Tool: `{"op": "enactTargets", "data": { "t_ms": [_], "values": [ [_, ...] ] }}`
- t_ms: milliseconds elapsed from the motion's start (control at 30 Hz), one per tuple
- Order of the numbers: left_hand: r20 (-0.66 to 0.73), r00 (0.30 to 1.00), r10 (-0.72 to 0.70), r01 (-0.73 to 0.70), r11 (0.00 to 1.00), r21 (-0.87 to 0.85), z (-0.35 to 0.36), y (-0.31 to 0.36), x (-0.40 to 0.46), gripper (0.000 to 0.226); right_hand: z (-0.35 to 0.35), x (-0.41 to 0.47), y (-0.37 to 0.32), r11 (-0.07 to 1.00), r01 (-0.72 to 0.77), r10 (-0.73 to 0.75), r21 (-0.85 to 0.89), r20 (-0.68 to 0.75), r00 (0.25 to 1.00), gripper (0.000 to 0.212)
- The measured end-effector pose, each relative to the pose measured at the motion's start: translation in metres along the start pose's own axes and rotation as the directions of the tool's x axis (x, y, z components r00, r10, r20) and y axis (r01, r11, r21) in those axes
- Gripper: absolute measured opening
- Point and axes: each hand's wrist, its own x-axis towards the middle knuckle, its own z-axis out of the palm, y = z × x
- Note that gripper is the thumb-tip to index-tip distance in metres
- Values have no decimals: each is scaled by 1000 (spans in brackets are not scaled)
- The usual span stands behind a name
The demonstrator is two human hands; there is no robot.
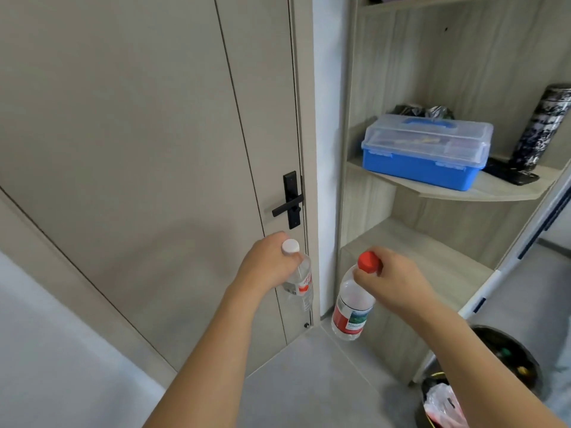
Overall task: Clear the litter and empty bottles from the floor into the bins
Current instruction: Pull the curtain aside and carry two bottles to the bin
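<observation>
My left hand [267,262] grips a clear plastic bottle with a white cap [301,281] by its neck, and the bottle hangs down in front of the door. My right hand [392,281] pinches the red cap of a second clear bottle with a red label [350,313], which also hangs upright above the floor. Both bottles look empty. At the lower right stand two dark bins: one [522,341] with mixed litter inside, and a nearer one [432,389] holding a pale plastic bag [441,403]. My right forearm covers part of the nearer bin.
A closed beige door with a black handle [287,208] fills the left. Wooden corner shelves [479,189] on the right carry a blue storage box [426,149] and a patterned flask [543,128]. Grey floor tiles [309,381] lie below. A white pole [494,273] slants beside the shelves.
</observation>
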Motion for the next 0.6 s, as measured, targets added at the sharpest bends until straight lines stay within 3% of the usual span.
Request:
{"op": "enactTargets", "data": {
  "t_ms": [233,400,600],
  "values": [
    [167,982,91,-86,996,-36,54,27,49,14,-20,19,46,986,-165,164,-24,-57,985,13],
    [346,911,225,-228,973,-31,123,105,66,17,-73,9,113,935,-353,343,-35,-158,926,24],
    [443,835,325,-354,935,-19,212,208,90,20,-150,5,204,869,-495,474,10,-308,825,24]
  ]
}}
